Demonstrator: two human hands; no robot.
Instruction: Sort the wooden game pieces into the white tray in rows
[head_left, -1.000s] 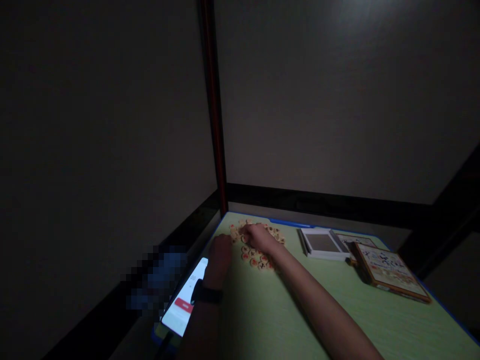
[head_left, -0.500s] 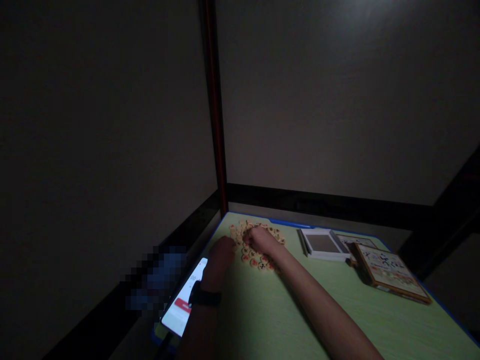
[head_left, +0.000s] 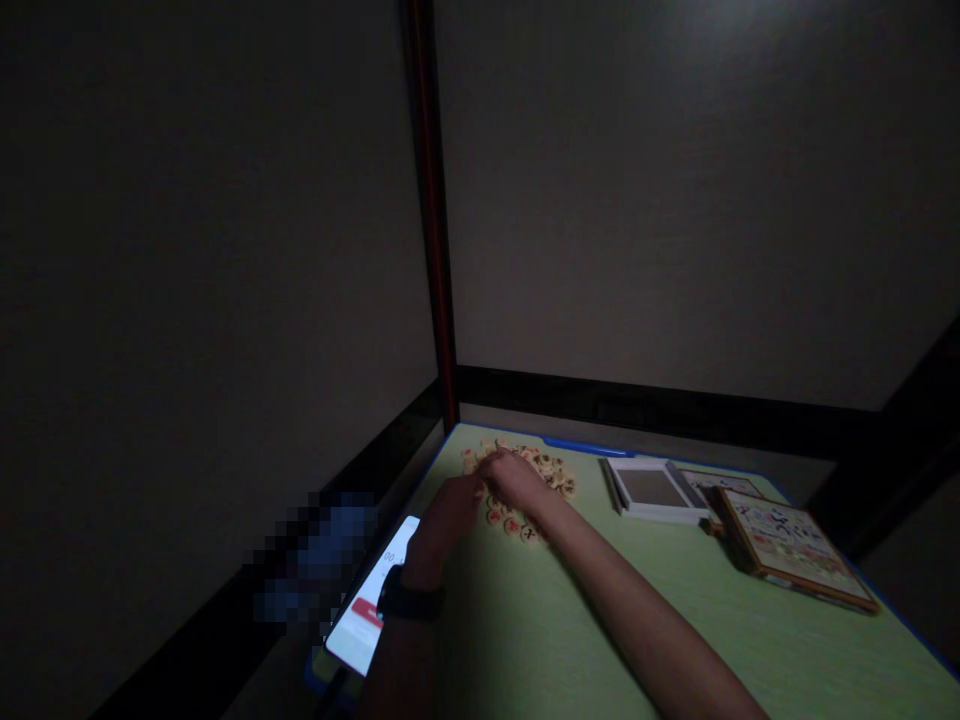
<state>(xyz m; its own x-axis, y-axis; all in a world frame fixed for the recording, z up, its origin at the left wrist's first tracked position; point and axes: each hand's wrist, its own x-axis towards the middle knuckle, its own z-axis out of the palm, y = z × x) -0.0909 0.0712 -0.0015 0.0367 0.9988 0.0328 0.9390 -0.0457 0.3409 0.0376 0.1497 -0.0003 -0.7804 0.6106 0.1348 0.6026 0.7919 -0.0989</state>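
Note:
Many round wooden Chinese chess pieces (head_left: 529, 534), marked in red and black, lie spread on the green table (head_left: 525, 630). My right hand (head_left: 514, 480) reaches over them from the right with its fingers curled closed. My left hand (head_left: 452, 508), wearing a dark watch (head_left: 412, 597) on the wrist, comes in at the left edge of the pieces, fingers drawn together. The fingertips of both hands meet or nearly meet. Dim light and the hands themselves hide whatever is between the fingers.
A lit phone (head_left: 354, 640) lies at the table's left edge, beside my left forearm. To the right are an open white tray (head_left: 656, 515) and a printed box (head_left: 799, 550). Walls stand close behind and to the left.
My left hand has moved right and slightly up, toward my right hand. My right hand has shifted slightly left, so the two hands are now together over the pieces.

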